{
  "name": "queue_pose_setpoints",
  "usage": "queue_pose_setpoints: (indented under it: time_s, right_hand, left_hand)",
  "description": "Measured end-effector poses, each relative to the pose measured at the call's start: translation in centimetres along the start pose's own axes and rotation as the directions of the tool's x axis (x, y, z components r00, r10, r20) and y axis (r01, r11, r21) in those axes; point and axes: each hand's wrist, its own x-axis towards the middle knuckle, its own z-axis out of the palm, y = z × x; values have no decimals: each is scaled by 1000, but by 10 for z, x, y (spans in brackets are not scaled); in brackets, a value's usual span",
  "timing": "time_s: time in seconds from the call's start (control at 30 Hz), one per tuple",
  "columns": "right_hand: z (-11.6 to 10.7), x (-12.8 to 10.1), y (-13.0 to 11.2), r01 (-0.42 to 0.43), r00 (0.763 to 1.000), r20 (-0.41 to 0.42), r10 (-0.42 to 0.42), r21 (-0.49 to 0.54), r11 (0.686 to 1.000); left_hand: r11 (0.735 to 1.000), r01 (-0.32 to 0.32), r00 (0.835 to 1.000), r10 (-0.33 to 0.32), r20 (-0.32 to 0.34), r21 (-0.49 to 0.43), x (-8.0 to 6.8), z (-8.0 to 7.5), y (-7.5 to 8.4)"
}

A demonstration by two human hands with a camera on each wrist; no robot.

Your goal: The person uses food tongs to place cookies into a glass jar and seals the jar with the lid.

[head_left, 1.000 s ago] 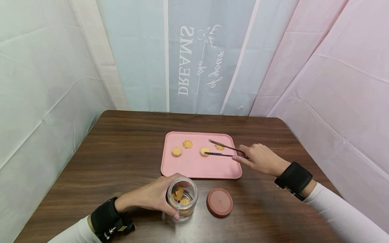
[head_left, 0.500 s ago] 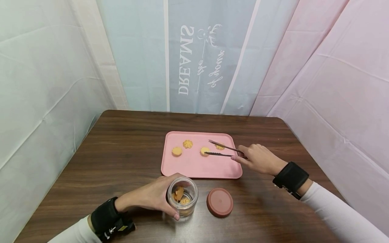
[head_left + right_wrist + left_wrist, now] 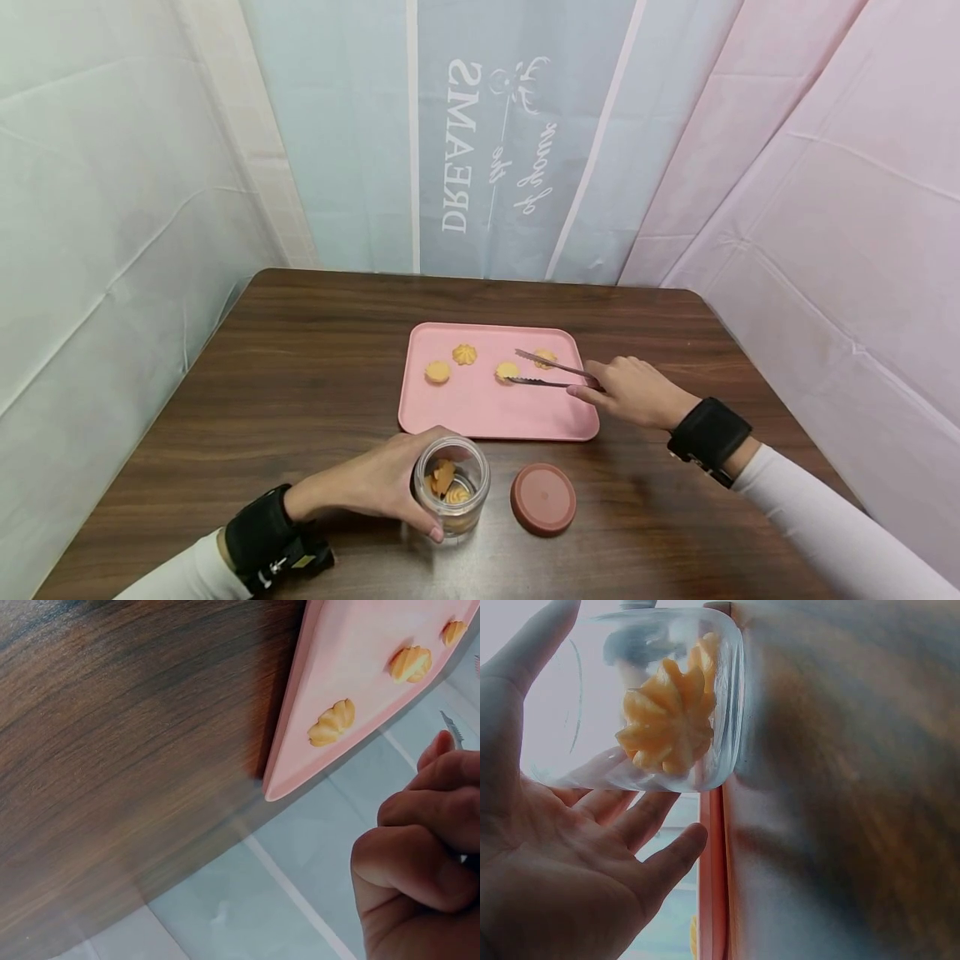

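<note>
My left hand (image 3: pixel 386 479) curves its thumb and fingers round a clear glass jar (image 3: pixel 459 527) standing on the table. Several piped butter cookies (image 3: pixel 671 720) lie inside it; the left wrist view shows a ridged, flower-shaped one through the glass. With my right hand (image 3: pixel 641 393) I hold dark metal tongs (image 3: pixel 540 382) over the right half of a pink tray (image 3: pixel 480 417). Their arms are spread apart. One tip is by a round cookie (image 3: pixel 507 370), and the other arm passes near a flower-shaped cookie (image 3: pixel 547 356); contact cannot be told.
Two more cookies lie on the tray's left half, a round cookie (image 3: pixel 437 372) and a ridged cookie (image 3: pixel 464 354). A reddish-brown lid (image 3: pixel 543 498) rests right of the jar. Behind the dark wooden table (image 3: pixel 300 375) hangs a printed curtain (image 3: pixel 480 150).
My right hand and forearm have shifted slightly left with the tongs, and the right-hand cookie shows more behind them. My left hand and the jar have stayed put.
</note>
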Motion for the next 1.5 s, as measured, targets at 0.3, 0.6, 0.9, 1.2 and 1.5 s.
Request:
queue_pose_setpoints:
  time_s: [0.3,0.6,0.9,1.2,1.5]
  right_hand:
    - [8,5,6,4,1000,28,-4,4,1000]
    - [17,10,11,-17,997,73,16,15,1000]
    - [24,15,14,-47,994,103,45,17,999]
    - [27,18,13,-52,993,107,48,31,998]
    - [30,20,10,-42,993,110,39,22,999]
  left_hand:
    - [1000,-16,1000,16,-1,0,0,0,-1]
    - [1000,-29,1000,29,-5,8,0,0,0]
    - [1000,-10,1000,10,-2,7,0,-1,-1]
    - [1000,-18,1000,18,-3,11,0,-1,-2]
    - [1000,-5,1000,5,-4,4,-1,-1,-1]
